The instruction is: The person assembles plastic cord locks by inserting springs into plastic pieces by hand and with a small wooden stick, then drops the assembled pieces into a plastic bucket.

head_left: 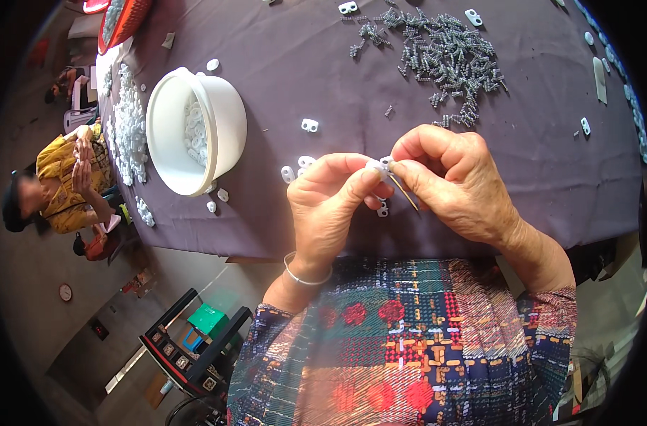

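Note:
My left hand [327, 199] pinches a small white plastic piece [377, 167] between thumb and fingers. The fingertips of my right hand [462, 186] are closed against that same piece. A thin metal rod [406, 195] slants down from under the right fingertips; its upper end is hidden. Just below the fingers, a white two-hole piece [383, 209] lies on the cloth, partly covered. Beside my left hand are a few more white pieces [288, 175], and another two-hole piece [310, 125] lies farther off. A heap of small dark coil springs [448, 57] spreads beyond my right hand.
At left stands a white tub [230, 131] with white pieces inside. A pile of white pieces [128, 131] lies past it, near a red basket [130, 27]. Purple-grey cloth [288, 64] covers the table. Another person [64, 177] in yellow sits at the left.

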### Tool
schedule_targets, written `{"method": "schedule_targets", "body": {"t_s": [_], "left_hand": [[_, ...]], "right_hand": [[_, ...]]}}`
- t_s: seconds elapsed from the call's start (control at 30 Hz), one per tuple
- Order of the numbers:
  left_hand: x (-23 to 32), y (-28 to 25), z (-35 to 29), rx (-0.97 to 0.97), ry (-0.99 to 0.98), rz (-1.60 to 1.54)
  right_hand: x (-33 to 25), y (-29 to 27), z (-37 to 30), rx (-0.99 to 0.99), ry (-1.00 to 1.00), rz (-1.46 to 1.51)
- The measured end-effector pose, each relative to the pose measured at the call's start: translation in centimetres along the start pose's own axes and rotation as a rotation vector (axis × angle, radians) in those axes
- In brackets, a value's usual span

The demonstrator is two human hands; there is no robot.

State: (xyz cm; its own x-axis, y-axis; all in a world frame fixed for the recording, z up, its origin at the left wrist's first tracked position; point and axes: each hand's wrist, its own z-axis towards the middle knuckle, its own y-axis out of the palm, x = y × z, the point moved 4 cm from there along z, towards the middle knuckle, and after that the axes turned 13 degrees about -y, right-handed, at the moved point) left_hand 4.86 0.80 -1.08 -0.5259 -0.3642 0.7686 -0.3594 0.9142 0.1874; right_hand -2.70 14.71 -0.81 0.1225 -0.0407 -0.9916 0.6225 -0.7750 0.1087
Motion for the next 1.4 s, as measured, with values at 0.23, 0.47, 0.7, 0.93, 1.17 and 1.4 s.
{"method": "schedule_targets", "body": {"t_s": [0.23, 0.47, 0.7, 0.93, 1.17, 1.4], "left_hand": [[0.04, 0.1, 0.09, 0.012, -0.002, 0.03], [0.12, 0.02, -0.03, 0.028, 0.032, 0.019], [-0.11, 0.12, 0.34, -0.005, -0.027, -0.013], [-0.11, 0.04, 0.07, 0.001, -0.018, -0.017], [0.15, 0.4, -0.21, 0.029, 0.008, 0.015], [0.18, 0.38, -0.57, 0.037, 0.027, -0.007]], "right_hand": [[-0.2, -0.27, -0.06, -0.005, 0.031, -0.03], [-0.3, -0.21, 0.06, -0.005, 0.008, -0.042], [0.03, -0.09, -0.02, 0.003, -0.09, -0.075], [0.07, 0.06, -0.04, 0.011, -0.048, -0.031], [0.29, -0.05, -0.04, -0.001, 0.009, 0.002], [0.08, -0.08, -0.02, -0.032, 0.045, 0.043]]}}
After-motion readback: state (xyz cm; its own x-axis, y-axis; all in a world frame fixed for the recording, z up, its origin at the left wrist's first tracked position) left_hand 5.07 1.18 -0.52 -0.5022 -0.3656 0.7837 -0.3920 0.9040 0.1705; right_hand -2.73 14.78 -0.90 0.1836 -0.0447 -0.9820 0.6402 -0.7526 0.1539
